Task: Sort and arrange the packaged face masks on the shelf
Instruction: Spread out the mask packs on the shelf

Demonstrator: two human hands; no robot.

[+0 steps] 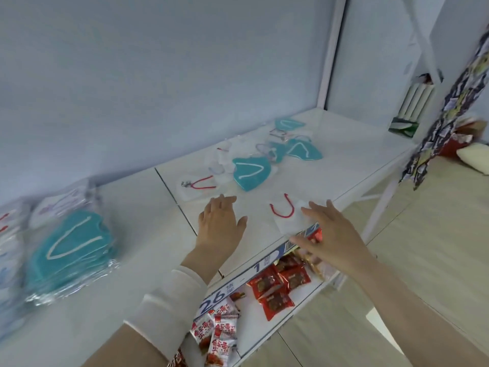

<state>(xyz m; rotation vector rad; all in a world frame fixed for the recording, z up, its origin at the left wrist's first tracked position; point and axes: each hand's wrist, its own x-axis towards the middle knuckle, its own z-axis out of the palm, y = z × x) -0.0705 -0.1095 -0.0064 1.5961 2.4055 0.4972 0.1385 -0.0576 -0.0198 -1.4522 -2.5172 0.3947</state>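
While both hands are being held over the white shelf (344, 160), nothing is being grasped. The left hand (221, 221) is being held flat with straight, released fingers. The right hand (330, 229) is being spread loosely at the right side of a white packaged mask with red loops (284, 215), which is lying at the shelf's near edge; whether it is being touched cannot be told. Farther back, teal masks (251, 173) and another white mask (198, 186) are being shown scattered. At the left, a teal stack (71, 247) is being shown beside white stacks (63, 205). On the lower shelf, red snack packets (277, 284) are being displayed.
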